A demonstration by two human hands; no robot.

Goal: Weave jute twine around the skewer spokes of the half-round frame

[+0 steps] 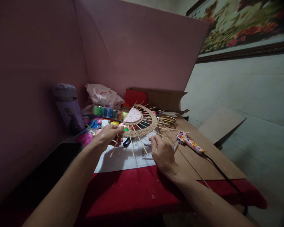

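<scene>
A half-round craft frame (151,124) of thin wooden sticks, twine-wrapped bands and a pink dotted fabric centre is raised above the table. My left hand (111,134) pinches its left end between thumb and fingers. The sticks poke out past the outer twine band. My right hand (162,153) is closed just below the frame's right side, fingertips near the stick ends; what it pinches, if anything, is too small to make out. A white sheet (118,160) lies beneath the frame.
A flower-patterned glue gun (191,143) with a black cord lies on brown cardboard (213,164) at right. Coloured clay packs (105,112), pink cloth (104,94) and a purple bottle (69,108) stand at back left. Gold rings (168,121) lie behind. Red cloth (127,192) covers the front edge.
</scene>
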